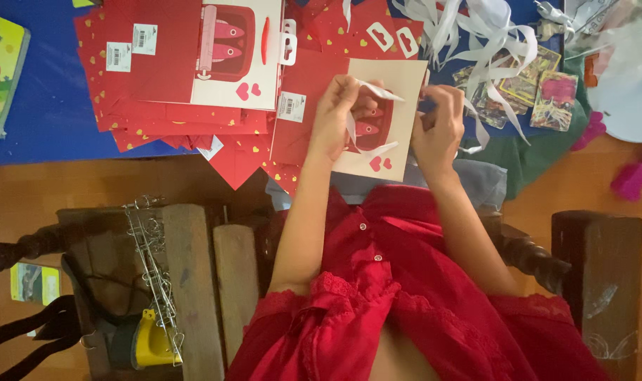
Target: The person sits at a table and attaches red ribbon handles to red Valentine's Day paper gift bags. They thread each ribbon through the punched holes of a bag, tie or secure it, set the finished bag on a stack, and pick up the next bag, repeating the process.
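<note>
A pale card (398, 113) with a red window picture and two small red hearts near its lower edge lies at the near edge of the blue surface (45, 106), held between the person's two hands. The left hand (338, 113) rests on the card's left part with its fingers curled, pinching a thin white strip (381, 90) that runs from its fingertips across the card toward the other hand; a second white strip (377, 149) curves below that hand over the picture. The right hand (439, 127) grips the card's right edge, fingers bent and closed on it, thumb side toward the card. Just to the left of the left hand lies a spread of red envelopes (172, 70) with small gold hearts and white stickers, and on top of them a second pale card (240, 53) of the same kind. Beyond the right hand, a tangle of white ribbon strips (476, 35) lies on the surface, and just to its right some colourful picture cards (554, 99). Far to the left of both hands, a children's book (0, 70) lies at the edge of the surface. Nearer the person than the hands are a red dress (405, 303) and, to the left, a wooden chair (194, 282) with a wire rack (151, 268) on it.
</note>
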